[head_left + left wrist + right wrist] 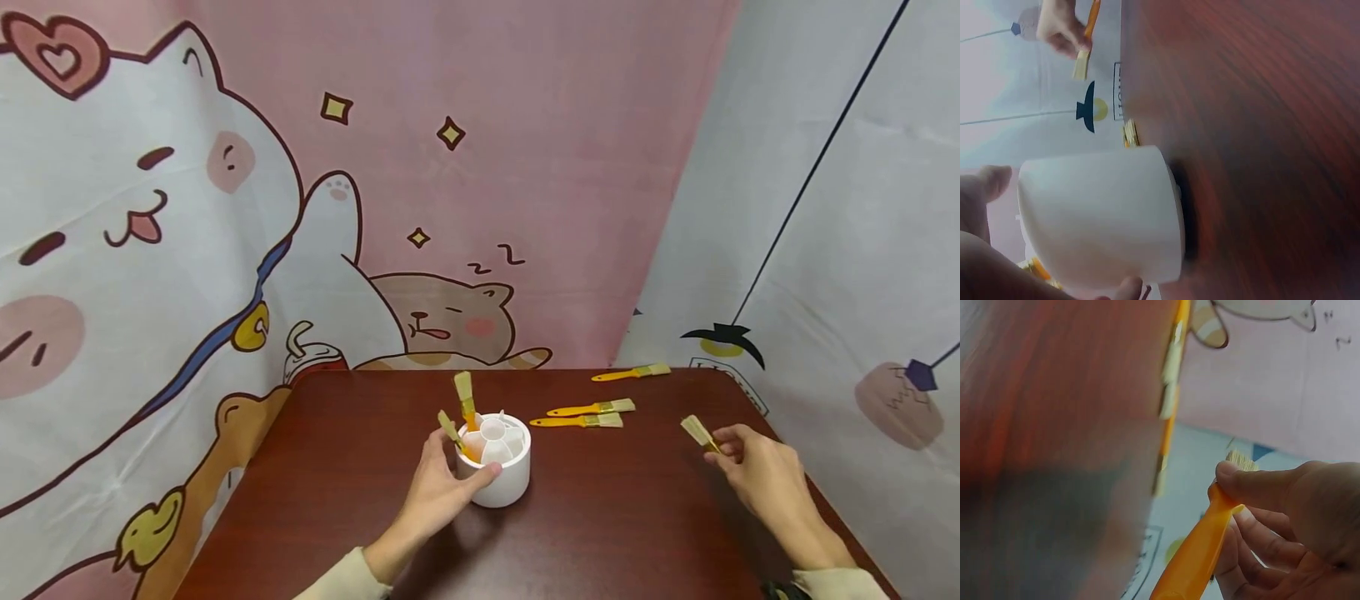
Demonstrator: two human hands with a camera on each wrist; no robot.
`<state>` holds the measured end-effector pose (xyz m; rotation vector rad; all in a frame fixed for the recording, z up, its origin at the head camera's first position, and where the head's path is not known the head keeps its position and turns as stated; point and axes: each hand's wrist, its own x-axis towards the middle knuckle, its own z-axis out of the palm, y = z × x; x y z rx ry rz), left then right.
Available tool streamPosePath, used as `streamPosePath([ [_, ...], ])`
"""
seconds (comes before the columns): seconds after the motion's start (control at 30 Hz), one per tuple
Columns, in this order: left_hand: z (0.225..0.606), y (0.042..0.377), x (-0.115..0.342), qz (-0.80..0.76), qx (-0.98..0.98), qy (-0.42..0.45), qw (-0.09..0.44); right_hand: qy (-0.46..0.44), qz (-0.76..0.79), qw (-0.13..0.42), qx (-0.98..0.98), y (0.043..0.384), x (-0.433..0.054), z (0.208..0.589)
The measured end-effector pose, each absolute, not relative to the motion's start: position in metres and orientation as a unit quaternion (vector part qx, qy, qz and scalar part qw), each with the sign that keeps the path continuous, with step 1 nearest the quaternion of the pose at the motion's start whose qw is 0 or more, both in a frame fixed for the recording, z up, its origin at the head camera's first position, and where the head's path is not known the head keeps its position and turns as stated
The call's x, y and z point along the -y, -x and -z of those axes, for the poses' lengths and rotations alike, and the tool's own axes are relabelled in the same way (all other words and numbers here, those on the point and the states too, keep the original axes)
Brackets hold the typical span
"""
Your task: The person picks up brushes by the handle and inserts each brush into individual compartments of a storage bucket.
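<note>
My left hand grips a white round holder from its left side, the thumb across the near rim. The holder stands upright on the table and has several compartments inside. Two paintbrushes, one tall and one leaning left, stand bristles up in its left part. At the table's right side, my right hand pinches another paintbrush. Its yellow handle shows in the right wrist view, with thumb and fingers near the bristle end. The left wrist view shows the holder's smooth wall close up.
Three more yellow-handled paintbrushes lie on the dark red table: a near pair, one just in front of the other, and one by the back edge. A printed cartoon cloth hangs behind and beside the table.
</note>
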<state>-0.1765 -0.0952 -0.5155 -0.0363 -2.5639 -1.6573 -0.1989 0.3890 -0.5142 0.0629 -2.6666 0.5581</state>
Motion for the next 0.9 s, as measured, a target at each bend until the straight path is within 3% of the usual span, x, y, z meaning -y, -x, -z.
streamPosePath([
  [0.33,0.516,0.177,0.088,0.518,0.853,-0.008,0.060,-0.072,-0.230,0.228,0.943,0.194,-0.333,0.488],
  [0.67,0.516,0.181,0.098,0.602,0.797,0.043,0.012,-0.136,-0.252,0.286,0.915,0.189,-0.284,0.471],
  [0.9,0.520,0.187,0.107,0.613,0.787,0.061,-0.034,-0.177,-0.271,0.296,0.899,0.186,-0.256,0.460],
])
